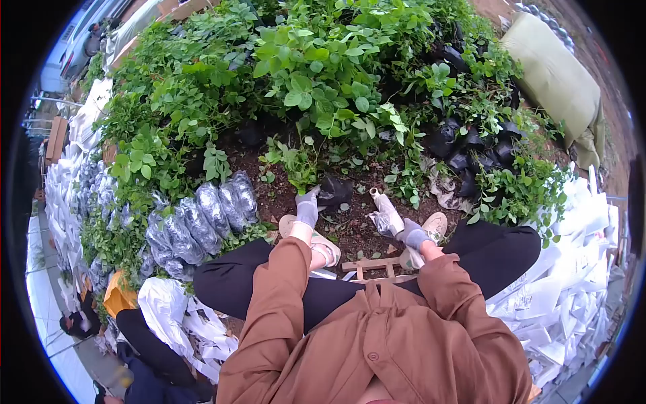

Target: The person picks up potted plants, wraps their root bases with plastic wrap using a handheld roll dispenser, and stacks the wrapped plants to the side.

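Note:
My left hand (307, 207), in a grey glove, is closed at the base of a leafy potted plant (296, 165). Beside its fingers, on the right, lies the black plastic grow bag (334, 192); how the fingers grip the stem is partly hidden. My right hand (412, 234), also gloved, is wrapped around a roll of clear plastic film (386, 214). The roll's hollow core end points up and away from me. Both hands are low between my knees, over dark soil (360, 239) scattered with leaves.
Many green plants (303, 74) in black bags fill the ground ahead. Film-wrapped bundles (202, 219) line up on the left. White packaging (565, 276) is heaped at right, near a large green-covered bale (558, 74). A small wooden frame (371, 266) lies before me; another person (151, 363) sits lower left.

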Available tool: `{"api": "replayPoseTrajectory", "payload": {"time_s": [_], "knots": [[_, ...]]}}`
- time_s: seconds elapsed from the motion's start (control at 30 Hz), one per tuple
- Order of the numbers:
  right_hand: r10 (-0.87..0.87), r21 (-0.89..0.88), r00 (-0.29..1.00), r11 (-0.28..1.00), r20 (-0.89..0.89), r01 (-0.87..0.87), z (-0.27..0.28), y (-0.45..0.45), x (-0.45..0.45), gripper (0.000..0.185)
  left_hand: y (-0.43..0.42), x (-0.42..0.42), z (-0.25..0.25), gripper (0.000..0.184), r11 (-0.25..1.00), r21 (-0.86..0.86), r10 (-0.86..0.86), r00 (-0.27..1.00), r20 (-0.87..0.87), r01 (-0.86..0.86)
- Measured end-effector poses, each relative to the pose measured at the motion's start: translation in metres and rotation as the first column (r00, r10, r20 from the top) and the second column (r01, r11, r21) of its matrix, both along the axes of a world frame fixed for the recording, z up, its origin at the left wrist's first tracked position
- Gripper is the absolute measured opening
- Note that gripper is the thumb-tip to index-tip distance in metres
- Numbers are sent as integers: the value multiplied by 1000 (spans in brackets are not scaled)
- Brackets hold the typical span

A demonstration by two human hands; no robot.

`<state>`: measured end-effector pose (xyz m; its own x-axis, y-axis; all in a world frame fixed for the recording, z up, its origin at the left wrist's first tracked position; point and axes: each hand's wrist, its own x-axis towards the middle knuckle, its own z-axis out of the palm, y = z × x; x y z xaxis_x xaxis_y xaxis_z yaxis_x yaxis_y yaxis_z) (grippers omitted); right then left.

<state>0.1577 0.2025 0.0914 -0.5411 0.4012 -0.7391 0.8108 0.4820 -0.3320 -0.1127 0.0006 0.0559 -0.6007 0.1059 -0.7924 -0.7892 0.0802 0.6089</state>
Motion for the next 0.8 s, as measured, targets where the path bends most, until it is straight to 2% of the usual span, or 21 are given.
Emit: {"api": "replayPoseTrajectory", "payload": {"time_s": [0.03,0.1,0.13,0.17,0.2,0.23,0.27,0.3,0.37,0.4,0.43,0.5,0.57,0.6,0.63,0.67,0.7,0.8], "knots": [[-69,0,995,998,-77,69,14,1,-4,47,-1,1,-11,49,998,20,61,997,56,-62],[-154,-52,918,988,-365,145,48,-11,-20,44,13,12,5,29,990,-68,123,992,-25,-124],[-318,-228,852,943,-416,241,57,-19,-28,43,17,16,2,30,991,-85,95,992,-78,-102],[-479,-405,766,860,-429,312,67,-29,-39,44,24,19,5,32,980,-173,80,990,-113,-99],[-621,-586,686,735,-379,341,77,-37,-50,45,26,20,-12,31,984,-153,59,972,-228,-95],[-746,-741,598,573,-295,349,93,-44,-63,47,27,21,-37,31,987,-135,36,940,-339,-86],[-793,-818,588,439,-157,373,114,-49,-76,49,32,23,-34,30,990,-104,51,936,-348,-93],[-759,-780,605,522,-240,346,111,-57,-87,48,41,24,-64,22,953,162,296,894,-336,-255],[-652,-588,599,733,-465,342,86,-76,-106,47,48,24,-76,14,888,357,382,897,-223,-290],[-466,-318,698,884,-544,342,70,-82,-112,48,48,24,-81,11,841,444,414,896,-160,-309],[-261,-21,789,953,-556,301,70,-88,-121,49,48,26,-82,11,786,524,437,895,-94,-329],[-253,62,850,947,-462,315,72,-93,-127,53,47,27,-87,17,652,663,457,888,44,-368],[-239,153,875,932,-421,328,78,-95,-131,55,31,30,-57,16,804,593,112,992,-62,-54],[-236,166,892,933,-386,319,79,-92,-133,56,23,31,-30,16,833,542,-74,992,-98,116],[-231,171,898,935,-373,312,77,-92,-131,54,21,32,14,23,744,668,-64,997,39,22],[-227,175,903,936,-365,306,75,-90,-131,53,25,36,80,25,713,699,-27,995,99,-50],[-222,179,905,936,-362,302,73,-88,-133,52,30,38,122,28,678,725,7,988,157,-120],[-237,193,932,936,-273,294,74,-88,-139,58,32,40,71,35,696,718,-94,992,89,1]]}}
